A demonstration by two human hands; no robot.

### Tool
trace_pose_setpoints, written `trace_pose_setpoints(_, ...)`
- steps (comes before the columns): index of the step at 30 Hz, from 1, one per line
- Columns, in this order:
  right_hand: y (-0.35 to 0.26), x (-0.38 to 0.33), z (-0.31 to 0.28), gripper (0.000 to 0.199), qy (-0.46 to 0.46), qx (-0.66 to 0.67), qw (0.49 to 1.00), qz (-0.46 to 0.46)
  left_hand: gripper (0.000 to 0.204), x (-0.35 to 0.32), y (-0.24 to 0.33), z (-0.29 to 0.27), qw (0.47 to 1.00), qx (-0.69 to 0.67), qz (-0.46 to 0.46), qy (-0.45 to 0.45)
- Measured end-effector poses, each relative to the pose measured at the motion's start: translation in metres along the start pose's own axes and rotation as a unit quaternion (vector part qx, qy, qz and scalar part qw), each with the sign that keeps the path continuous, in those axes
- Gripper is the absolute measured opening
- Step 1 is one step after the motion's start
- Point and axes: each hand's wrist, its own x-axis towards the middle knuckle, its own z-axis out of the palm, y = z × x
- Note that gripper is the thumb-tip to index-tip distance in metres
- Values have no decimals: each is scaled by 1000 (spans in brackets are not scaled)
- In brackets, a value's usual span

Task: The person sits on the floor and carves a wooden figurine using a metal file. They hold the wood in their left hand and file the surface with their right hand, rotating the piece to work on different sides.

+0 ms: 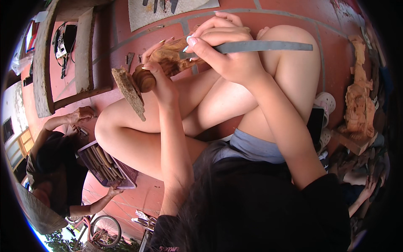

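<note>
My left hand (163,82) is closed around a brown carved wood piece (168,54), which lies tilted above my crossed legs. A rough, bark-like slab (128,93) forms its lower left end. My right hand (235,59) grips a long, flat grey metal file (268,46). One end of the file reaches the carving, and the other sticks out to the right past my knuckles. The fingers of my right hand partly hide the carving's right end, so whether the file touches the wood there is hard to make out.
A wooden bench frame (46,63) stands at the left. Another person holds a purple basket (130,176) of wooden-handled tools. At the right is a carved wooden statue (359,96) beside pale clogs (326,103). Tools lie on a light mat (138,17) at the top.
</note>
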Motion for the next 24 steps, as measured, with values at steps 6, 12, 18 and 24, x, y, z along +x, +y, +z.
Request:
trace_pose_setpoints(6,-6,4,21,25,45,78,996,21,73,1,1,-1,999,-13,-41,30)
trace_pose_setpoints(12,2,8,-1,25,-11,4,999,37,77,7,3,-1,996,-41,-64,47)
trace_pose_setpoints(18,-25,36,-14,36,-17,313,940,134,73,43,31,-20,997,-32,-54,40)
trace_pose_setpoints(24,-27,43,-34,31,-29,419,898,129,74,81,109,-39,993,-35,-46,-100)
